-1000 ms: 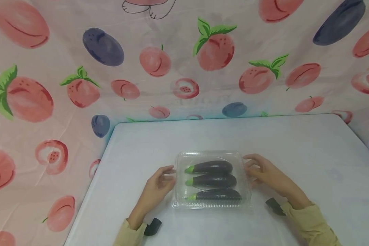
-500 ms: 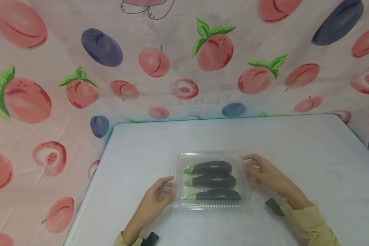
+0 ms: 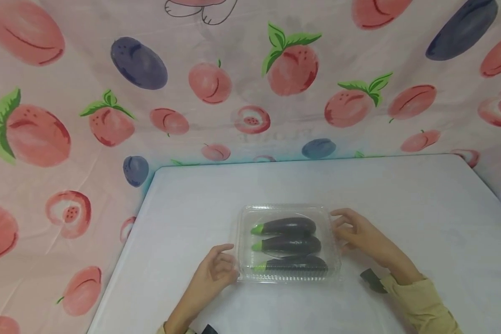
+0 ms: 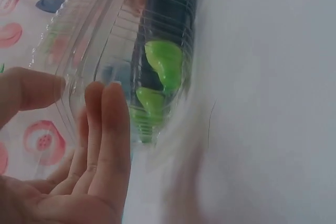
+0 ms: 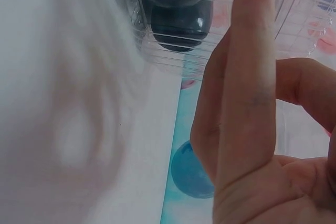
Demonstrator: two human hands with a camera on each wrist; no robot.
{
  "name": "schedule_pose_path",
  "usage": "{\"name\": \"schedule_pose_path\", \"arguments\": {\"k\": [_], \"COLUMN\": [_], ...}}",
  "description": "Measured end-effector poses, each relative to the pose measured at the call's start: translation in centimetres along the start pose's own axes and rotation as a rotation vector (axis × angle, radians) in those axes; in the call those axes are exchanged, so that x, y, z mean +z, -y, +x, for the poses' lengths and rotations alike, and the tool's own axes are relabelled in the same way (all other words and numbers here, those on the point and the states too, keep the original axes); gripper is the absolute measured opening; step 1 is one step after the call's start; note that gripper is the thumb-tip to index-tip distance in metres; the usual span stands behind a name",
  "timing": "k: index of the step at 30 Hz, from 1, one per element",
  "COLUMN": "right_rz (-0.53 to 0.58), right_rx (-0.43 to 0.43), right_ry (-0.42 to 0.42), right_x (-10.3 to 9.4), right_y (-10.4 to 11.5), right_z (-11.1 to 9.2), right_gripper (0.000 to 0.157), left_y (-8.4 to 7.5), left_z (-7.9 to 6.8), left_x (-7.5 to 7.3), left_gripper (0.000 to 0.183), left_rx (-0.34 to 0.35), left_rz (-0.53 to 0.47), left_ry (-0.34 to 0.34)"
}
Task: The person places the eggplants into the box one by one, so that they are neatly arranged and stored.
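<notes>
A clear plastic clamshell box with a ribbed rim sits on the white table. Inside it lie three dark purple eggplants side by side, green stem ends to the left. My left hand is at the box's near left corner. In the left wrist view its thumb meets the outer rim, with the fingers against the wall below, pinching the edge. My right hand holds the right edge. The right wrist view shows a long finger along that side, hiding the thumb's tip.
The white table extends around the box on all sides. A fruit-printed cloth hangs behind the table and along its left. Dark wrist-worn pieces show beneath both forearms, such as one at the right sleeve.
My left hand has slid toward me along the box's left side, its thumb now at the near corner. The right hand and the box have hardly moved.
</notes>
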State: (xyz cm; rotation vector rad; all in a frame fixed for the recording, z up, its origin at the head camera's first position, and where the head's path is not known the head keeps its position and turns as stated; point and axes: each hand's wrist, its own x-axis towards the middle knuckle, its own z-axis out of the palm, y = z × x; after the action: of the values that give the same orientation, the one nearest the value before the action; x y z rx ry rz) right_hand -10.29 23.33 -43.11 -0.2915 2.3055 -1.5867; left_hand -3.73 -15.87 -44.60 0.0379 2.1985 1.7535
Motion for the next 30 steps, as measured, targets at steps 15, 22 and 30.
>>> {"name": "schedule_pose_path", "arguments": {"k": [15, 22, 30], "right_rz": [-0.044, -0.115, -0.087], "right_rx": [0.028, 0.073, 0.07], "right_ry": [-0.014, -0.027, 0.059], "right_x": [-0.1, 0.0, -0.6], "right_y": [0.3, 0.4, 0.1], "right_z": [-0.3, -1.1, -2.8], "right_gripper": [0.05, 0.056, 0.059], "left_y": [0.0, 0.0, -0.1], "left_z": [0.1, 0.1, 0.0], "left_x": [0.1, 0.3, 0.4], "left_gripper": [0.061, 0.06, 0.059], "left_rx": [-0.062, -0.074, -0.072], "left_rz": [-0.149, -0.158, -0.173], "left_ry": [0.076, 0.057, 0.045]}}
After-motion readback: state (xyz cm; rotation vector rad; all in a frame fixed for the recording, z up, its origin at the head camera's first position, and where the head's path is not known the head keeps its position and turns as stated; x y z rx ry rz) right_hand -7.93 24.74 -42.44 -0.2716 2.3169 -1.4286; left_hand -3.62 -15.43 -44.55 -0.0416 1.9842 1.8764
